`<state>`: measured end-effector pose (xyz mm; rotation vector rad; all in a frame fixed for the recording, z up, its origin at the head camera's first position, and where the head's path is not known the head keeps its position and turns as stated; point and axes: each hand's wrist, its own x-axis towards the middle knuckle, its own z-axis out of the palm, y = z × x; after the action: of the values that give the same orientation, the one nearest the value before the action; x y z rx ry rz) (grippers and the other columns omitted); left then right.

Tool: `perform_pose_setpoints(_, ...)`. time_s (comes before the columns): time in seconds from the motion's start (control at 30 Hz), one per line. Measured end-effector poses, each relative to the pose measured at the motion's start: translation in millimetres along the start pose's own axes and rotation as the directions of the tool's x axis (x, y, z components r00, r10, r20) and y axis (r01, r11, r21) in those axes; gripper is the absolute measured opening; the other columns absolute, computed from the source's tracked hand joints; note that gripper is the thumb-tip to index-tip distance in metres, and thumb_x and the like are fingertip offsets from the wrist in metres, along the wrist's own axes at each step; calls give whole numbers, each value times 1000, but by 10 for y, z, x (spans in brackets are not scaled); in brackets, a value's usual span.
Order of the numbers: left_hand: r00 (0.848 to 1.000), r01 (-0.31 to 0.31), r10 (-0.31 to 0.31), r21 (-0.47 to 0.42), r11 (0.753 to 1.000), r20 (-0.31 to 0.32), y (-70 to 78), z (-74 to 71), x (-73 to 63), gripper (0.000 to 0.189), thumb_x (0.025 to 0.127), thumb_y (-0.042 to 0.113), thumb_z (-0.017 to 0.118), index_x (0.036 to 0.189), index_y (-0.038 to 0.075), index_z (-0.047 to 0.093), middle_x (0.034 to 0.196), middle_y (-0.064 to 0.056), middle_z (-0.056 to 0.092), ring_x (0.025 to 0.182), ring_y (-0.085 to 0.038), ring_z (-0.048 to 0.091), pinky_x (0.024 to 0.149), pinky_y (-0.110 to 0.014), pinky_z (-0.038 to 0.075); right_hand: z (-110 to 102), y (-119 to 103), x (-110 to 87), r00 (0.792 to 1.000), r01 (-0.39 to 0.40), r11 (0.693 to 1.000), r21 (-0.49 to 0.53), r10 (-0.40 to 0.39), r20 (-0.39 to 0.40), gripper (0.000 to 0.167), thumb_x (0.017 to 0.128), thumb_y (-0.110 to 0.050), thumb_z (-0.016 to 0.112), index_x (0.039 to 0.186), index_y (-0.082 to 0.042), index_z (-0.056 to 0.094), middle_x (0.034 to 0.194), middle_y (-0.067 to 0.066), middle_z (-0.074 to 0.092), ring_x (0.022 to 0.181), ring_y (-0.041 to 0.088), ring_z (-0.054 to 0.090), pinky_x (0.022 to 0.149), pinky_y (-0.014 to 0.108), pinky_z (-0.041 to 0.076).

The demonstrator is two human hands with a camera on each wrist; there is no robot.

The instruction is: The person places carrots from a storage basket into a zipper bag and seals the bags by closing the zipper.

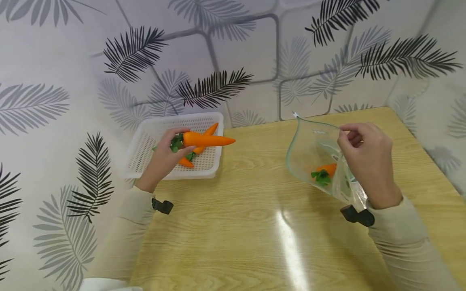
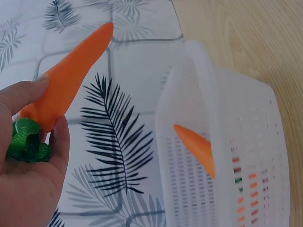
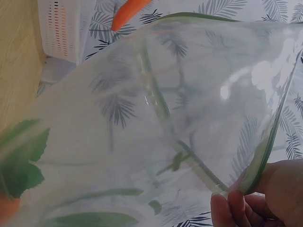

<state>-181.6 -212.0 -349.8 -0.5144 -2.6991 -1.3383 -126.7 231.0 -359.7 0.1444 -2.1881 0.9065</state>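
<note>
In the head view my left hand [image 1: 164, 155] grips an orange carrot [image 1: 207, 140] near its green leafy top, above a white perforated basket [image 1: 214, 171]. The carrot's tip points right; in the left wrist view thumb and fingers wrap its thick end. Below it, other carrots [image 1: 210, 130] lie in the basket. On the right, my right hand [image 1: 369, 149] pinches the rim of a clear zip bag [image 1: 302, 155], whose mouth gapes open towards the left. Inside the bag is one carrot [image 1: 329, 168] with green leaves, partly covered by the plastic.
A wooden table [image 1: 247, 226] carries the basket and reaches to the wall behind. The wall [image 1: 247, 52] has a leaf pattern. A white object [image 1: 105, 284] shows at the lower left edge. Black wrist cameras [image 1: 162, 206] sit on both cuffs.
</note>
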Motion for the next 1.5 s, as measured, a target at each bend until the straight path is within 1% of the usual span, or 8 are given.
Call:
perform_pose_setpoints(0.1, 999, -38, 39, -27, 999, 9, 193, 70, -26, 48, 87, 11, 66, 130, 3, 47, 126, -12, 42, 100, -21, 48, 84, -26, 45, -4, -2, -8, 1000, -2, 1000, 5, 2, -5, 18, 86, -9, 57, 89, 1, 70, 71, 8, 59, 62, 1, 46, 57, 7, 35)
perform_pose_setpoints(0.3, 994, -105, 105, -34, 994, 3, 407, 230, -58, 47, 85, 7, 68, 128, 4, 50, 125, -12, 45, 105, -21, 46, 91, -39, 41, -2, 0, -21, 1000, 2, 1000, 6, -2, -3, 17, 85, -9, 57, 89, 1, 70, 71, 8, 58, 62, 2, 46, 58, 7, 35)
perform_pose_setpoints(0.43, 980, -197, 197, -58, 979, -9, 528, 342, -48, 46, 84, 5, 68, 126, 3, 51, 124, -12, 46, 105, -20, 47, 89, -34, 44, -11, 11, -27, 1000, 1, 1000, 2, -1, -7, 17, 85, -9, 57, 89, 1, 70, 71, 8, 58, 62, 3, 46, 58, 7, 35)
perform_pose_setpoints(0.6, 948, -317, 318, -113, 942, -12, 656, 461, -48, 46, 81, -3, 68, 124, -2, 51, 129, -14, 43, 109, -20, 48, 89, -27, 45, -13, 12, -38, 1000, -4, 1000, 3, 4, -1, 17, 86, -9, 57, 89, 1, 70, 71, 7, 58, 61, 2, 46, 57, 6, 35)
perform_pose_setpoints(0.97, 857, -515, 516, -71, 854, -9, 1013, 647, -46, 46, 75, -10, 71, 118, -8, 53, 118, -21, 46, 106, -27, 49, 84, -29, 48, 2, -6, -50, 1000, -10, 1000, 10, 10, 11, 17, 86, -10, 57, 89, 1, 70, 71, 7, 57, 61, 5, 47, 56, 6, 35)
perform_pose_setpoints(1.1, 825, -564, 565, -58, 824, 12, 984, 774, 26, 48, 76, -6, 72, 120, -4, 54, 118, -16, 48, 102, -23, 50, 82, -27, 47, 4, -10, -56, 1000, -16, 1000, 7, 16, 21, 17, 86, -10, 57, 89, 1, 70, 72, 7, 57, 61, 6, 47, 56, 7, 34)
perform_pose_setpoints(1.3, 811, -580, 581, -46, 814, 69, 843, 999, 155, 50, 80, 5, 71, 126, 7, 51, 122, -7, 46, 104, -16, 49, 86, -25, 45, 18, -16, -76, 999, -16, 1000, 13, 15, 39, 17, 86, -11, 57, 89, 0, 70, 72, 6, 57, 62, 8, 48, 56, 8, 35)
perform_pose_setpoints(1.5, 768, -634, 634, -35, 773, 89, 906, 1140, 207, 42, 82, 8, 70, 119, 5, 51, 122, -10, 45, 107, -19, 46, 86, -23, 45, 29, -19, -84, 999, -12, 1000, 11, 11, 38, 17, 86, -11, 57, 90, 0, 70, 72, 6, 57, 62, 9, 49, 57, 7, 35)
